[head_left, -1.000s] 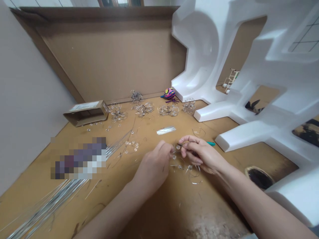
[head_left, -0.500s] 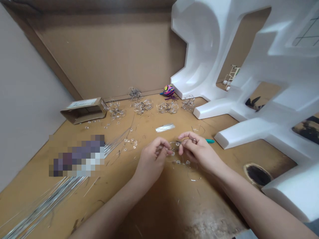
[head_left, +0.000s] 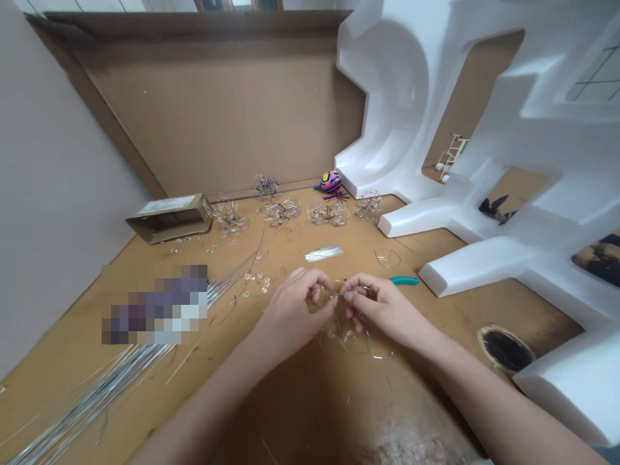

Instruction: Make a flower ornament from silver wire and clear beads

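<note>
Tan wooden desk, work going on mid-desk: left hand and right hand both in tight pinch on thin silver wire loop with clear beads, teal-handled pliers just beside.

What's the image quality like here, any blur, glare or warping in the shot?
In the head view, the wide lens bends the white foam packing toward the frame edges; light is soft with faint shadows; the metal wires glint; a pixelated patch hides something; the left hand, right hand and wire loop between them look slightly soft.
</note>
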Motion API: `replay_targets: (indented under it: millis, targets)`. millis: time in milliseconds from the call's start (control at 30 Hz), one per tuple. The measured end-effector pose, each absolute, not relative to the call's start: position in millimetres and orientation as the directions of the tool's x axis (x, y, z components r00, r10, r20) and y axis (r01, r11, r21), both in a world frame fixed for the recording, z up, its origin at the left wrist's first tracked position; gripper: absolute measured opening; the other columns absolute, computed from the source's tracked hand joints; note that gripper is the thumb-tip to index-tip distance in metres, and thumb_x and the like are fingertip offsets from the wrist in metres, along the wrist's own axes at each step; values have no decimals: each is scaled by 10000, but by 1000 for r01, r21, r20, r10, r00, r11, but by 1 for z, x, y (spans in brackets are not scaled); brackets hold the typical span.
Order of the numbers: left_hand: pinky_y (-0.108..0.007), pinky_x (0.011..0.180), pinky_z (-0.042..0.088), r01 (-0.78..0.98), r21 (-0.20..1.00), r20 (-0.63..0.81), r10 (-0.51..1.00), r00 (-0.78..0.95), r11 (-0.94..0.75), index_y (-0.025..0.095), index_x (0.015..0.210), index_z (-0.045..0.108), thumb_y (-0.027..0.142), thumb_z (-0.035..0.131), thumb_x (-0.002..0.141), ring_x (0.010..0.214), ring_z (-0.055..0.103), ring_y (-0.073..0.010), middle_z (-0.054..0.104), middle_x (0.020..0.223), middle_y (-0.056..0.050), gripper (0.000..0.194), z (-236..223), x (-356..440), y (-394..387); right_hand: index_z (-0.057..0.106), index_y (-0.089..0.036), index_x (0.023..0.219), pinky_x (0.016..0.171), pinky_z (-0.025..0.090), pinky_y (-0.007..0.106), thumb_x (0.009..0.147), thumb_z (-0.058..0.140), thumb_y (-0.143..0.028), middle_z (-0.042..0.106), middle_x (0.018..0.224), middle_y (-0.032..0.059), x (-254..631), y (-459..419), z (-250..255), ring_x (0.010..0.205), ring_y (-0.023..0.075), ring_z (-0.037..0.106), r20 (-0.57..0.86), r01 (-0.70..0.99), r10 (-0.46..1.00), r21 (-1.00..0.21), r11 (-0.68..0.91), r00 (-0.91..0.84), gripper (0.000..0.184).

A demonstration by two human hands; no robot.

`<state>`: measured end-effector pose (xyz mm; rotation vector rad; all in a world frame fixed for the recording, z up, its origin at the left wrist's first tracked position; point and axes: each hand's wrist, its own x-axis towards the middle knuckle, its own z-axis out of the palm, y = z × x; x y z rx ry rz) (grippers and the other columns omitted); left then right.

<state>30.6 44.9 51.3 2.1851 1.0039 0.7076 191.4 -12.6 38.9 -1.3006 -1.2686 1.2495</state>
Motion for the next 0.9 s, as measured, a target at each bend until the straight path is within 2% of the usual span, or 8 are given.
replay_targets:
  millis: [67, 200, 367, 600, 767, 900]
  targets:
    - [-238, 578, 340, 508, 599, 285, 758, 587, -619, 218, 797, 543, 226, 537, 714, 665, 442, -132, 451, 641, 36, 84, 52, 31, 43, 498, -183, 800, 458, 400, 216, 779, 498, -312, 542, 574, -45, 192, -12, 38, 422, 84, 519, -60, 79, 997, -995, -56, -47, 131]
    - [-246, 608, 352, 473, 484, 369, 662, 652, -736, 204, 782, 543, 151, 495, 730, 689, 444, -141, 458, 643, 24, 88, 53, 33, 41, 518, -179, 836, 453, 400, 213, 788, 487, -285, 528, 566, -48, 193, -12, 38, 418, 79, 508, -43, 60, 996, -997, -39, -72, 121]
    - [-246, 602, 358, 494, 451, 381, 661, 647, -743, 190, 763, 533, 145, 504, 724, 685, 443, -143, 465, 647, 18, 67, 52, 34, 40, 526, -175, 849, 418, 405, 214, 763, 502, -280, 525, 542, -47, 192, -13, 38, 404, 83, 488, -71, 65, 996, -996, -68, -50, 137]
    - [-254, 607, 350, 493, 400, 403, 631, 662, -773, 174, 732, 512, 85, 471, 692, 701, 433, -151, 476, 672, 2, 106, 48, 37, 37, 519, -187, 784, 404, 389, 197, 732, 521, -236, 526, 494, -62, 189, -13, 36, 377, 75, 478, -64, 162, 998, -985, -64, 8, 72]
    - [-264, 613, 343, 490, 439, 429, 655, 622, -753, 181, 711, 490, 42, 424, 669, 692, 414, -150, 463, 669, 7, 159, 44, 38, 37, 505, -197, 784, 380, 377, 193, 734, 533, -255, 507, 492, -72, 190, -14, 32, 366, 76, 467, -56, 143, 998, -988, -60, 32, 82]
    - [-248, 620, 364, 421, 624, 374, 725, 578, -658, 187, 720, 514, 67, 445, 684, 677, 441, -131, 430, 648, 28, 143, 47, 36, 39, 501, -191, 785, 380, 368, 184, 754, 535, -289, 522, 499, -66, 189, -14, 35, 356, 68, 473, -62, 137, 998, -988, -65, 26, 108]
